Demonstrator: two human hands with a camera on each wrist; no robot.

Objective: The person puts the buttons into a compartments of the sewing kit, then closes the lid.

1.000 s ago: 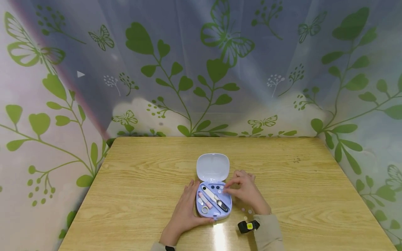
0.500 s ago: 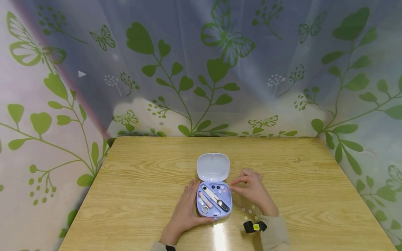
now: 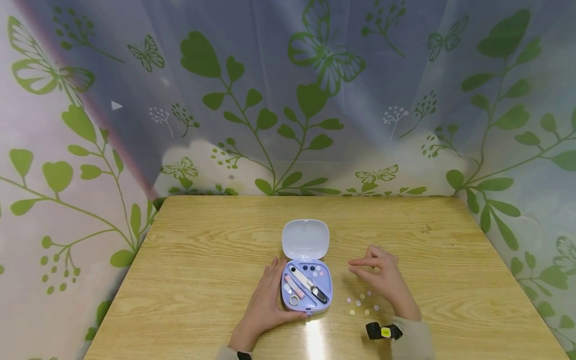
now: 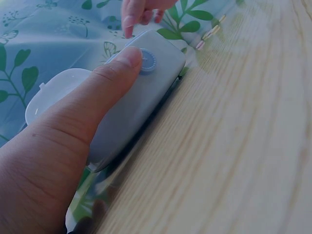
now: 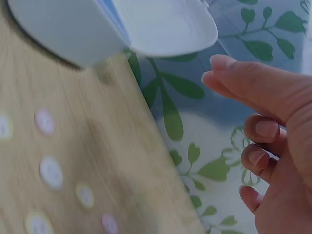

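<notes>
My left hand [image 3: 265, 302] grips a light purple sewing kit box [image 3: 327, 303] on the table. Its fingers run along the box's left side, and its thumb lies on the round front clasp [image 4: 147, 61]. The white lid [image 3: 306, 241] stands raised at the back. Inside lie dark and pale buttons [image 3: 312, 269], a white-and-black tool [image 3: 308, 285], a pink tube-shaped piece [image 3: 294, 287] and a metal ring [image 3: 294, 300]. My right hand [image 3: 382, 277] hovers right of the box, thumb and forefinger extended close together, other fingers loosely bent. Nothing shows between its fingertips.
Several loose buttons [image 3: 358, 303], white, pink and yellowish, are scattered on the wooden table [image 3: 202, 260] right of the box, near the right wrist. A patterned curtain [image 3: 252, 100] with green leaves and butterflies hangs behind the table's far edge.
My right hand has drawn away from the box to the right, uncovering more loose buttons. A pink button shows among those in the box's top-right compartment. The left hand stays put.
</notes>
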